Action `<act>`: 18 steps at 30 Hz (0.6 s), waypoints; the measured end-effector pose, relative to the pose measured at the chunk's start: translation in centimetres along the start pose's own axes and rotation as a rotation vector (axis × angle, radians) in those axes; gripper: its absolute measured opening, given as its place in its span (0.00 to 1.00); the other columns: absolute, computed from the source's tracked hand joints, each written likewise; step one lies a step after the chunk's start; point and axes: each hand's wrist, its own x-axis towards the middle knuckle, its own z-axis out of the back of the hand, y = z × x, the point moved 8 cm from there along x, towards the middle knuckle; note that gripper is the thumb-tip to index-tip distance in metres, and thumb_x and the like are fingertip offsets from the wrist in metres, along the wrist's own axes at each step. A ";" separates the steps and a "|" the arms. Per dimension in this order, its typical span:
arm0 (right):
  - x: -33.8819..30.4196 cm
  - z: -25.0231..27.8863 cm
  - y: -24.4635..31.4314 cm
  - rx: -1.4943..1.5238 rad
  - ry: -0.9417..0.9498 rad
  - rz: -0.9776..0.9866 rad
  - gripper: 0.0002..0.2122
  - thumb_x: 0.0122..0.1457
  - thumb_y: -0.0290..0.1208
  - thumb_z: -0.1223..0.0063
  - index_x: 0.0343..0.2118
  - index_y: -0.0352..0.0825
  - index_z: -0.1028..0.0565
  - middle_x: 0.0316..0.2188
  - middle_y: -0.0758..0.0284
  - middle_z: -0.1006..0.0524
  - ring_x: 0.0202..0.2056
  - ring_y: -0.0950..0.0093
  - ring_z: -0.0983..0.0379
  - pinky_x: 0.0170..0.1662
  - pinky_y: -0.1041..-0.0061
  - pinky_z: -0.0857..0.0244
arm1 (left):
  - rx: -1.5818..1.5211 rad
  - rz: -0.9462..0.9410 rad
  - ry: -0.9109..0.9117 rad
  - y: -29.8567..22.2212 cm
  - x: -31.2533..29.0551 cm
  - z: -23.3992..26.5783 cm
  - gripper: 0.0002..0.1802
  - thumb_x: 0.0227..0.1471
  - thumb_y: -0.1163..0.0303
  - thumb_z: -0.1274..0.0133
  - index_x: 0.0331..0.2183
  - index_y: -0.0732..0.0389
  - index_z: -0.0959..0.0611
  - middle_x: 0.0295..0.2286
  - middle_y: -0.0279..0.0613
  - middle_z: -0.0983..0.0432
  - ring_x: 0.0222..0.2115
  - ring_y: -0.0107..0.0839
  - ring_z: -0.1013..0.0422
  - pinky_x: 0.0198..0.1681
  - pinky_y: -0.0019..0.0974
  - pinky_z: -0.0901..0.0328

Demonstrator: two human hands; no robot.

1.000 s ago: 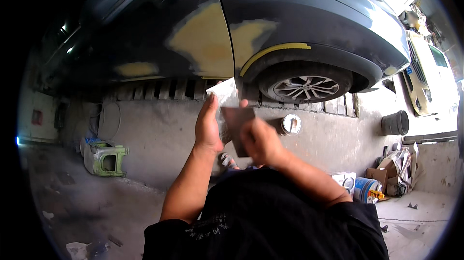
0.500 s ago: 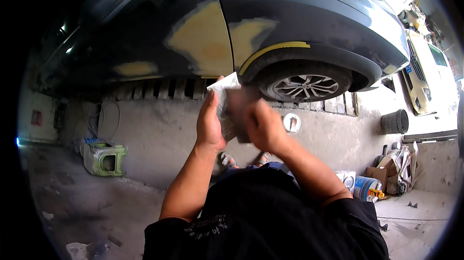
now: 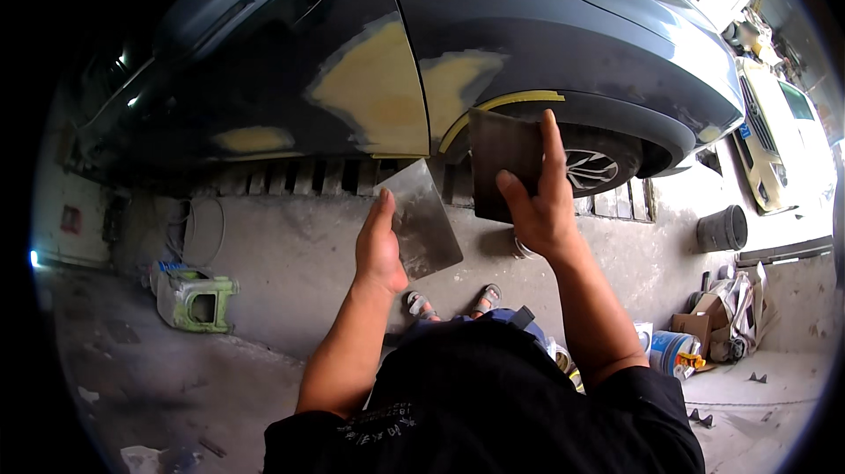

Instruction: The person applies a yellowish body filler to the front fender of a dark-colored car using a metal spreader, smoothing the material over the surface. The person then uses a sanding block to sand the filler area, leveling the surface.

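Observation:
My left hand (image 3: pixel 380 249) grips the edge of a thin grey rectangular plate (image 3: pixel 429 223) with a smudged surface. In my right hand (image 3: pixel 544 201) is a darker, brownish rectangular plate (image 3: pixel 502 161), thumb across its face and fingers behind. A gap separates the two plates. Beyond them stands a dark grey car (image 3: pixel 616 60). Tan filler patches cover its door (image 3: pixel 374 91) and fender (image 3: pixel 453 82), with a smaller patch (image 3: pixel 253 139) low at the left. Yellow tape (image 3: pixel 519 97) follows the wheel arch. My right hand and its plate hide part of the wheel (image 3: pixel 598 166).
A green-and-white plastic stool (image 3: pixel 195 300) lies at the left. On the right are a dark bucket (image 3: pixel 722 227), a blue can (image 3: pixel 673 352) and a cardboard box (image 3: pixel 692 326). A can (image 3: pixel 523 249) shows partly below my right hand. Slats line the floor under the car; another car (image 3: pixel 767 144) stands far right.
My right hand, blurred and over the left one's plate before, has moved away to the right with its dark plate. More of the grey plate now shows; my left hand has barely moved.

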 end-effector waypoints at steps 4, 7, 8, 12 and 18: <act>-2.6 -3.1 0.6 -0.151 0.130 0.094 0.39 0.56 0.22 0.51 0.62 0.22 0.64 0.36 0.44 0.25 0.34 0.51 0.25 0.37 0.65 0.31 | -0.047 -0.117 -0.177 1.0 -0.8 1.3 0.18 0.57 0.58 0.49 0.44 0.59 0.26 0.37 0.39 0.24 0.36 0.33 0.26 0.42 0.40 0.30; -5.3 -4.4 2.5 -0.095 0.080 0.353 0.36 0.53 0.18 0.48 0.61 0.20 0.55 0.36 0.42 0.25 0.31 0.53 0.25 0.32 0.64 0.31 | -0.024 -0.290 -0.162 -0.1 -1.1 0.4 0.12 0.57 0.65 0.49 0.42 0.58 0.26 0.36 0.35 0.25 0.36 0.29 0.27 0.40 0.36 0.31; -7.0 -4.9 1.6 -0.116 0.170 0.343 0.36 0.52 0.18 0.47 0.61 0.21 0.54 0.37 0.44 0.25 0.31 0.54 0.25 0.33 0.65 0.31 | -0.004 -0.325 -0.174 -0.9 -1.4 0.3 0.12 0.58 0.65 0.49 0.42 0.58 0.26 0.37 0.36 0.26 0.36 0.29 0.28 0.41 0.36 0.31; -11.1 -5.4 -3.9 -0.077 0.396 0.075 0.33 0.54 0.19 0.48 0.62 0.29 0.49 0.38 0.51 0.23 0.26 0.60 0.26 0.30 0.67 0.32 | 0.080 -0.397 -0.202 -3.1 -2.0 1.3 0.12 0.58 0.65 0.50 0.42 0.59 0.26 0.38 0.34 0.27 0.38 0.24 0.32 0.44 0.32 0.36; -7.9 -4.0 -5.1 0.286 0.379 -0.155 0.15 0.59 0.25 0.53 0.49 0.29 0.30 0.29 0.58 0.24 0.32 0.75 0.26 0.38 0.74 0.32 | 0.212 -0.411 -0.162 -3.1 -2.3 0.1 0.12 0.58 0.65 0.50 0.42 0.61 0.25 0.37 0.33 0.27 0.38 0.21 0.34 0.45 0.30 0.38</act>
